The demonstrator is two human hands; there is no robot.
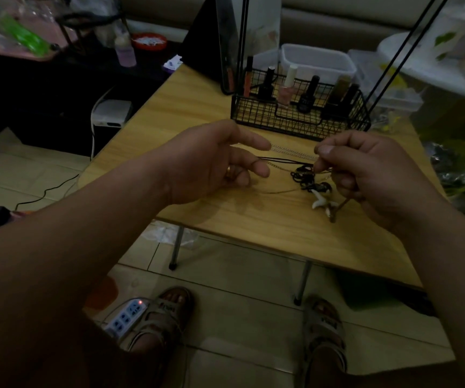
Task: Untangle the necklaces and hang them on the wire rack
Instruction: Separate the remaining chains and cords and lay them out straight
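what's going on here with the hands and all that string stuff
A person is working on a knot of necklaces over the wooden table. The right hand pinches a strand at the tangle, and the left hand holds strands stretched out to the other side. A white pendant lies on the table. The necklaces are tangled, and none shows on the wire rack behind.

One wire rack [300,119] stands on one table [197,107]. Inside the rack are six bottles and tubes [308,93]. In front of it are two hands, a left hand [211,163] and a right hand [365,169], one tangle of necklaces [304,175] and one white pendant [321,201]. Behind it is one white tub [318,61].
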